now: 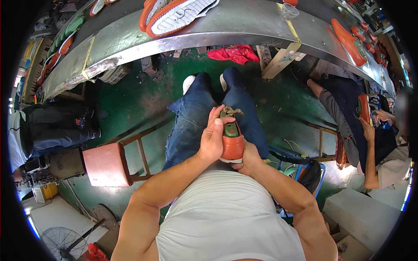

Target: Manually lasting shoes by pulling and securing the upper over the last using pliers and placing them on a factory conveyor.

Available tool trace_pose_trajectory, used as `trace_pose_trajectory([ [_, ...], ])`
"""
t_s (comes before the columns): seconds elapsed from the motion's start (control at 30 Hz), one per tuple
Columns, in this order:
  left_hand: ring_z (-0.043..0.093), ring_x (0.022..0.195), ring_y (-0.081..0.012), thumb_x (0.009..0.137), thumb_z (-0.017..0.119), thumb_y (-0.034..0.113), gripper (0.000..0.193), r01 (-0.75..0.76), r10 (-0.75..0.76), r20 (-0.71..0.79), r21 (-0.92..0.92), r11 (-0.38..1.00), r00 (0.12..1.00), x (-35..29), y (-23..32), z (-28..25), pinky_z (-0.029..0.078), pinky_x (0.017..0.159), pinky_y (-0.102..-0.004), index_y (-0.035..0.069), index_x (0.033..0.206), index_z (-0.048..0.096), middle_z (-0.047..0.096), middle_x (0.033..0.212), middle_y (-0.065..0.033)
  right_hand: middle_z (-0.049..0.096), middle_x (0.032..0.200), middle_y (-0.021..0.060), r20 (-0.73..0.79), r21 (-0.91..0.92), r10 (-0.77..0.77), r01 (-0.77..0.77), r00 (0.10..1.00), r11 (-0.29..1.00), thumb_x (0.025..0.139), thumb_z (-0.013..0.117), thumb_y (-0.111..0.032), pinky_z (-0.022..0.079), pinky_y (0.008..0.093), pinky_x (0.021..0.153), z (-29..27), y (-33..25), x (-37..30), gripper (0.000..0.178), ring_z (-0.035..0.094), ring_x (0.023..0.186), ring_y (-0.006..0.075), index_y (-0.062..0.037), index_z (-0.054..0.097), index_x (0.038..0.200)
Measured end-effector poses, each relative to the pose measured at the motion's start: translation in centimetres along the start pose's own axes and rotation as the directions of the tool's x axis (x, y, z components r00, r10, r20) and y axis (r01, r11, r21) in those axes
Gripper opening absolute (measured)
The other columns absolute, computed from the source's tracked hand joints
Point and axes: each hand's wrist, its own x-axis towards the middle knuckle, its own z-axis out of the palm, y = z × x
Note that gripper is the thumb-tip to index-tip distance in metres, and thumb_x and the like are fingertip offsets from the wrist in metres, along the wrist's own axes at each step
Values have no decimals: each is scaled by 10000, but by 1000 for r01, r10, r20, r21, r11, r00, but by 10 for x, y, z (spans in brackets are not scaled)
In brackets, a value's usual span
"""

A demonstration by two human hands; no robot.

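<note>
Cradling an orange and green shoe [233, 148] above the lap, a worker in jeans [187, 130] sits back from the metal desk [244, 24], heel of the shoe turned toward the body, its green mouth facing up, probably to keep it in easy sight. The left hand [212, 140] comes in from the left of the shoe, fingers clamped on it and reaching over the green part; the right hand [249, 158] cups the heel from the right, its thumb near the pale sole, seemingly to brace the weight. Most of the right fingers are hidden behind the shoe, but that hand, too, looks clamped on it. A brownish tangle [234, 112], perhaps laces, sits at the shoe's far end. Beyond the shoe, a pair [180, 17] rests on the desk, one pale sole in view, perhaps tipped to spare the uppers. Left of the shoe stands a stool [106, 164]; well to its right, a co-worker [394, 167] holds another orange shoe [364, 106].
</note>
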Motion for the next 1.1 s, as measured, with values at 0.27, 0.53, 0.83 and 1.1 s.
trace_pose_trajectory([
  [0.27, 248, 1472, -367, 1098, 291, 389, 528, 133, -138, -45, -105, 986, 989, 32, -19, 8, 129, 1224, -447, 71, 1110, 714, 437, 1495, -192, 623, 769, 50, 94, -615, -185, 203, 978, 762, 1087, 301, -437, 390, 300, 407, -28, -44, 15, 470, 557, 543, 167, -70, 586, 1015],
  [0.53, 303, 1441, -376, 1096, 301, 374, 518, 46, -44, -21, 93, 995, 999, 41, -8, 10, 148, 1219, -461, 64, 1093, 716, 476, 1453, -216, 560, 1301, 256, 770, -621, -525, 614, 361, -487, 835, 763, -419, 505, 425, 972, -26, -63, -17, 917, 588, 1167, 419, 43, 301, 1479],
  [0.83, 145, 1492, -454, 946, 541, 581, 792, -324, 259, 216, 366, 872, 941, 45, 13, -9, 165, 1208, -510, 12, 1475, 387, 248, 1579, -257, 615, 1141, 277, 739, -648, -628, 518, 246, -559, 842, 721, -494, 534, 469, 853, -13, -65, 12, 915, 656, 943, 440, 101, 315, 1406],
  [1.1, 155, 1463, -530, 877, 718, 459, 944, -579, 411, 457, 327, 747, 789, 42, 1, -37, 160, 1193, -588, 7, 1526, 202, 155, 1582, -296, 557, 1284, 319, 854, -503, -436, 668, 284, -549, 896, 705, -278, 461, 410, 1033, -8, -80, -9, 877, 570, 1236, 403, 111, 190, 1490],
])
